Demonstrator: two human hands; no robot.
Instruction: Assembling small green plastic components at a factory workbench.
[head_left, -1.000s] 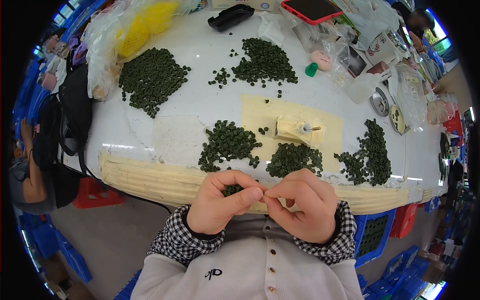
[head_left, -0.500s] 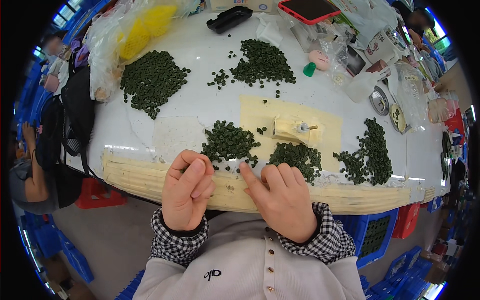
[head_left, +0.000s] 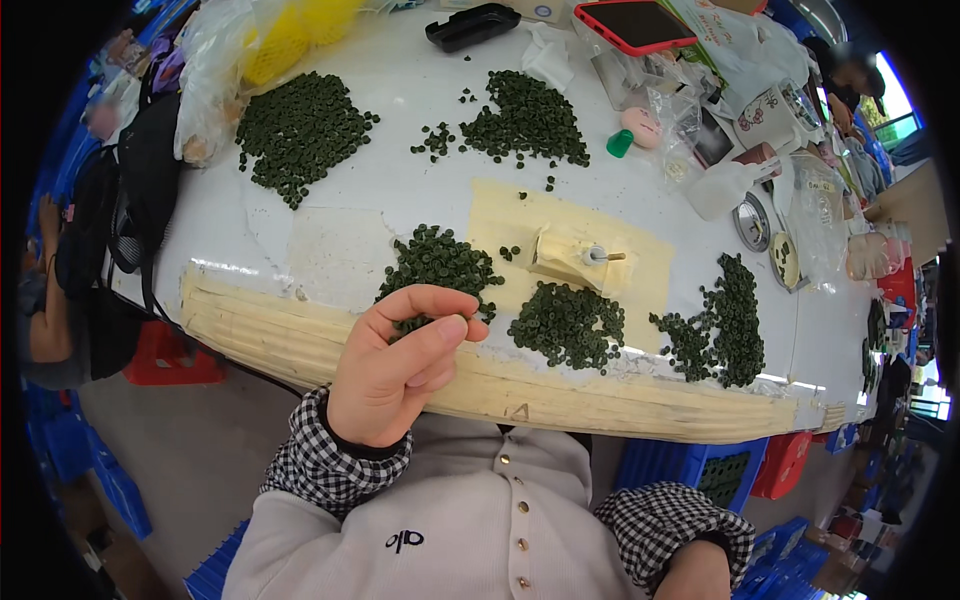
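My left hand (head_left: 395,370) is raised over the table's padded front edge (head_left: 500,390), thumb and forefinger pinched together. Whatever is between the fingertips is too small or hidden to make out. Just behind it lies a pile of small dark green round parts (head_left: 440,258), partly covered by the fingers. Right of that is a second green pile (head_left: 568,325), in front of a tape-wrapped block (head_left: 565,255) with a metal pin (head_left: 608,257) sticking out. My right hand (head_left: 697,572) is down at the lower edge, off the table, its fingers out of sight.
More green piles lie at the far left (head_left: 300,135), far middle (head_left: 525,120) and right (head_left: 735,320). A red-cased phone (head_left: 635,27), a black case (head_left: 472,27), a cup (head_left: 770,118) and plastic bags crowd the back. A black bag (head_left: 150,195) hangs at the left edge.
My right hand has left the front edge of the table and dropped to the lower right. The left hand stays pinched and is slightly further right. The whole view has tilted a little.
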